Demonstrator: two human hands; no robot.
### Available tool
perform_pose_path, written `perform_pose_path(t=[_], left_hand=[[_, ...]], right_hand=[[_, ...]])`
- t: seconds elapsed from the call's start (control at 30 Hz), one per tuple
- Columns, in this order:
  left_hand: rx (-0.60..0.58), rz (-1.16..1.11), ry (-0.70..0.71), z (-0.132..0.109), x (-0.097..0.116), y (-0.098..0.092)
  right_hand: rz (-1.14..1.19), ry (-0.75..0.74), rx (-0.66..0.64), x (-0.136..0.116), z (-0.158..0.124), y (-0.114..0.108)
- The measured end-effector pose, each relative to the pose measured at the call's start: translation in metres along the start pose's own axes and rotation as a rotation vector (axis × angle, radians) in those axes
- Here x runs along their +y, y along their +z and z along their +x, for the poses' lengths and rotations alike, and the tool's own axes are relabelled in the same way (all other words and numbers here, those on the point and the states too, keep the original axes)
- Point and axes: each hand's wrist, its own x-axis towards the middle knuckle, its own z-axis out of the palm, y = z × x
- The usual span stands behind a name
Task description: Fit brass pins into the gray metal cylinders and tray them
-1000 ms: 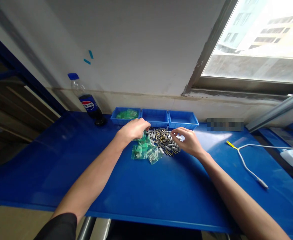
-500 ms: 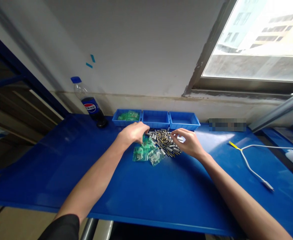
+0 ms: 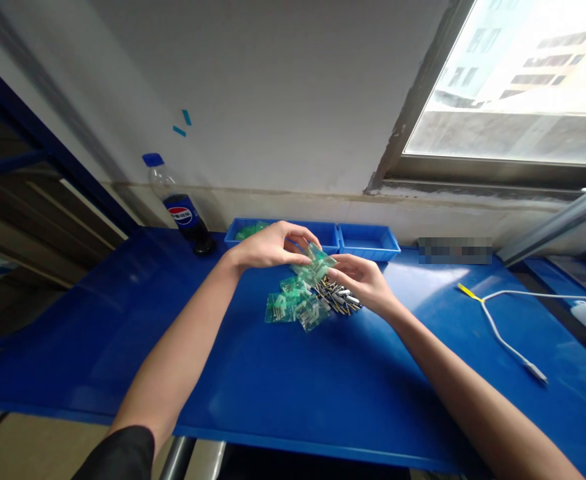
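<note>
Between my two hands, raised over the table, is a small clear plastic bag with a green tint. My left hand pinches its left side, while the fingers of my right hand close on its right edge. Some small pieces seem to be inside the bag, too small to name. Below lies a loose pile of thin metal and brass-coloured rods with grey cylinders, partly hidden by the hands. Several similar bags with small metal parts lie left of the pile.
Three blue trays stand in a row against the wall; the left one holds green bags. A cola bottle stands at the back left. A white cable lies on the blue table at the right.
My left hand has moved up and right with a green bag from the cluster. My right hand has come left from the pile and now grips the bag too.
</note>
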Motion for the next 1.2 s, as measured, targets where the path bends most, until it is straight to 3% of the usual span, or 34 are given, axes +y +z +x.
perform_pose_path(t=[0.17, 0.3, 0.5, 0.6, 0.67, 0.8, 0.9, 1.03, 1.2], left_hand=[[0.039, -0.025, -0.037, 0.003, -0.004, 0.002], [0.201, 0.027, -0.071, -0.001, -0.008, -0.010], [0.599, 0.448, -0.082, -0.015, -0.021, -0.039], [0.681, 0.706, -0.157, -0.015, -0.031, -0.042], [0.631, 0.833, -0.259, -0.012, -0.039, -0.039], [0.356, 0.873, -0.452, -0.008, -0.049, -0.033], [0.374, 0.864, -0.348, -0.009, -0.046, -0.034], [0.372, 0.752, -0.146, -0.010, -0.028, -0.032], [0.065, 0.622, -0.188, -0.011, -0.012, -0.024]], right_hand=[[0.147, 0.090, -0.034, -0.006, 0.011, 0.008], [0.149, 0.100, 0.055, -0.004, 0.025, 0.013], [0.169, 0.099, 0.116, -0.006, 0.041, 0.013], [0.149, 0.085, 0.106, -0.007, 0.043, 0.010], [0.128, 0.082, 0.099, -0.006, 0.042, 0.010], [0.055, 0.108, 0.029, -0.003, 0.037, 0.010], [-0.142, 0.039, -0.063, -0.001, 0.034, 0.012], [-0.572, -0.150, -0.168, 0.004, 0.030, 0.023], [-0.866, -0.261, -0.251, 0.012, 0.026, 0.041]])
